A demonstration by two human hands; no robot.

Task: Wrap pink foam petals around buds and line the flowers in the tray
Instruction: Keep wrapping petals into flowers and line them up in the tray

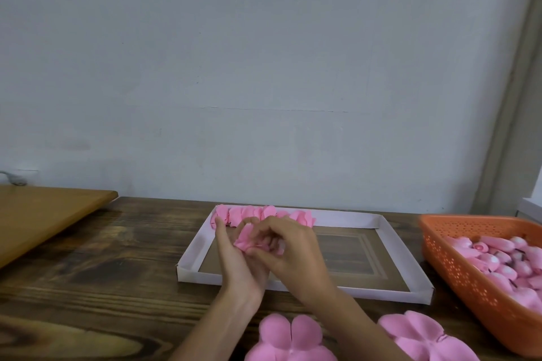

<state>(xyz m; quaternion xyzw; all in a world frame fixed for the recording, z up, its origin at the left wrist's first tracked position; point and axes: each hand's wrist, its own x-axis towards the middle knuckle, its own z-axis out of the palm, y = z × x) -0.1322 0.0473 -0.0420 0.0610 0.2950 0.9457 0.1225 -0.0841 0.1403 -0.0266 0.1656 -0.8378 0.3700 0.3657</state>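
Note:
Above the white cardboard tray (390, 246), both my hands hold one pink foam flower (244, 239). My left hand (237, 258) cups it from below and the left. The fingers of my right hand (293, 249) curl round its right side and pinch the petals. A row of several finished pink flowers (264, 214) lies along the tray's far left edge. Two stacks of flat pink petal pieces (289, 337) (422, 337) lie on the table near me.
An orange perforated basket (469, 281) full of pink buds stands at the right. A light wooden board (44, 214) lies at the far left on the dark wooden table (102, 287). A grey wall rises right behind the table.

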